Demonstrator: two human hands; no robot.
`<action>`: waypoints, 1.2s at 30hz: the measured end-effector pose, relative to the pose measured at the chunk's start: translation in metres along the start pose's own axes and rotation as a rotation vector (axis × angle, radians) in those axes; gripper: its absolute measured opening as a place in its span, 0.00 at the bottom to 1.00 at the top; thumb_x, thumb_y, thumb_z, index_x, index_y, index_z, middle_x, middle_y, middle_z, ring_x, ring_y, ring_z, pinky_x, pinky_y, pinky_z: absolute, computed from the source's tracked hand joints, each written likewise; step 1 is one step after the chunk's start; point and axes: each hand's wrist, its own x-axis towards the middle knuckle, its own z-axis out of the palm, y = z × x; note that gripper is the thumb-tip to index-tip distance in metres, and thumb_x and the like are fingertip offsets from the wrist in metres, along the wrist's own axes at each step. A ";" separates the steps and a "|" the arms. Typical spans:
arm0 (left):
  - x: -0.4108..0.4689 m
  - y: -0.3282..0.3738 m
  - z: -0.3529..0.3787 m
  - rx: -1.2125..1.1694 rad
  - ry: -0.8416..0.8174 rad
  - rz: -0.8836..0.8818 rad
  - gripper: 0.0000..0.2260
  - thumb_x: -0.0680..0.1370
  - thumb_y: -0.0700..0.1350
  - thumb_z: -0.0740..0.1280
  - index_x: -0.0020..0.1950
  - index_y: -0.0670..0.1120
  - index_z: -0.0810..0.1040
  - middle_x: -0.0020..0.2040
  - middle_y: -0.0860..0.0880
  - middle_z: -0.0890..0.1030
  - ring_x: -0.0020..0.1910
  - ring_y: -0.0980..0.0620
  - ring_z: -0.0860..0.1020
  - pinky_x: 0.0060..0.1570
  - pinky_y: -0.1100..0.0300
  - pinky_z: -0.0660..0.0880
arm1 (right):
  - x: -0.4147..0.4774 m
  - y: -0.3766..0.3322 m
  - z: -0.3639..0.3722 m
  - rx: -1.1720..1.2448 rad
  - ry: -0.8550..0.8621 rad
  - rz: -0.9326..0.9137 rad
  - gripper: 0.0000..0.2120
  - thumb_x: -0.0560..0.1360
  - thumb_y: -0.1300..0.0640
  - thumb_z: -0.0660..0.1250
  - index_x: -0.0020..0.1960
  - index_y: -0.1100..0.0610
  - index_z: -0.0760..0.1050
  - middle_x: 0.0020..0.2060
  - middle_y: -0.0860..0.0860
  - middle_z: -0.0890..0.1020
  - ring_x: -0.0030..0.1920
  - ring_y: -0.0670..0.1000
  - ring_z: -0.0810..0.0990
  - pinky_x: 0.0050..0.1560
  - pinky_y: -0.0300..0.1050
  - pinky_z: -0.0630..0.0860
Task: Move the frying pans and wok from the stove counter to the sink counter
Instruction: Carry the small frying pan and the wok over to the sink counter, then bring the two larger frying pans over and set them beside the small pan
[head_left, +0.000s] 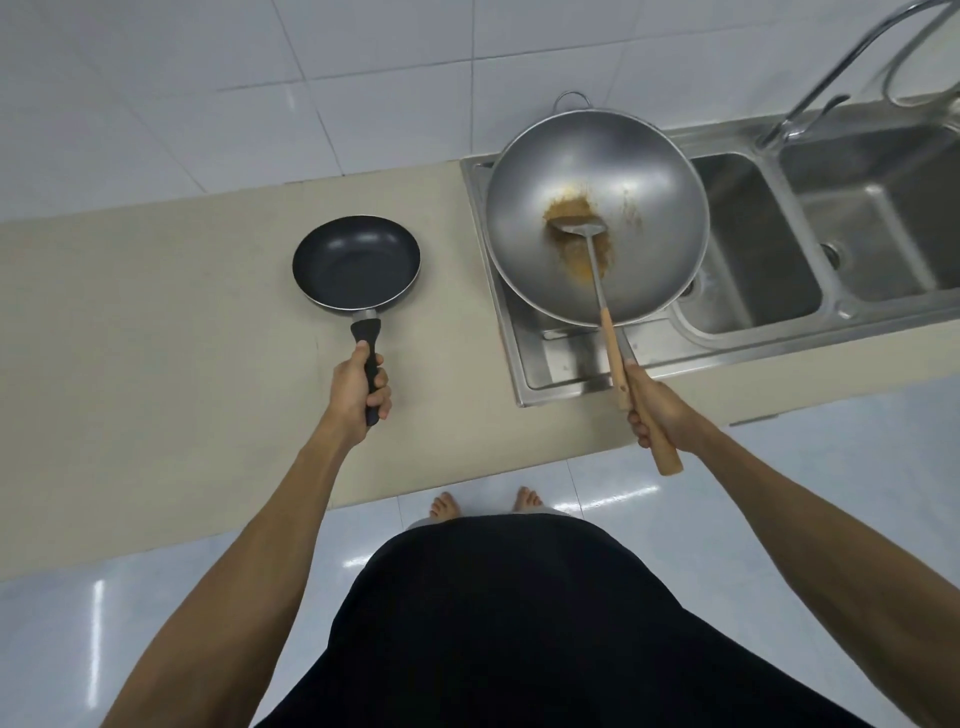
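Observation:
A small black frying pan (356, 262) is over the beige counter (156, 312), and my left hand (361, 387) grips its black handle. A large steel wok (597, 213) with a brown residue in its bottom is held over the left part of the steel sink unit. My right hand (657, 410) is closed around the wok's long wooden handle. A metal spatula (582, 231) with a wooden grip lies in the wok, its grip sticking out over the rim beside the wok handle. Whether either pan touches the surface below it I cannot tell.
A steel double sink (857, 218) with a draining section fills the right half of the counter, and a curved faucet (831, 88) rises at the back right. White tiled wall runs behind. Glossy floor and my bare feet (483, 504) lie below the counter's front edge.

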 end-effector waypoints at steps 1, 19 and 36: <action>0.002 0.000 0.000 0.009 0.004 0.000 0.16 0.85 0.54 0.54 0.43 0.46 0.70 0.26 0.51 0.67 0.16 0.56 0.60 0.16 0.66 0.61 | -0.001 -0.001 0.001 -0.002 0.003 -0.005 0.35 0.77 0.26 0.53 0.37 0.58 0.70 0.28 0.54 0.74 0.26 0.52 0.73 0.30 0.45 0.74; 0.020 -0.015 -0.002 0.415 0.153 0.099 0.08 0.84 0.42 0.62 0.54 0.37 0.75 0.46 0.39 0.79 0.33 0.44 0.79 0.31 0.55 0.82 | -0.007 -0.002 0.008 -0.243 0.283 -0.252 0.27 0.84 0.39 0.52 0.53 0.62 0.74 0.40 0.60 0.81 0.35 0.55 0.79 0.33 0.47 0.79; -0.002 0.034 0.114 1.452 -0.165 0.739 0.32 0.81 0.59 0.63 0.80 0.43 0.61 0.81 0.39 0.57 0.81 0.38 0.50 0.78 0.44 0.50 | -0.026 -0.003 -0.050 -0.444 0.501 -0.263 0.33 0.83 0.36 0.53 0.73 0.62 0.68 0.70 0.66 0.74 0.69 0.67 0.73 0.70 0.63 0.69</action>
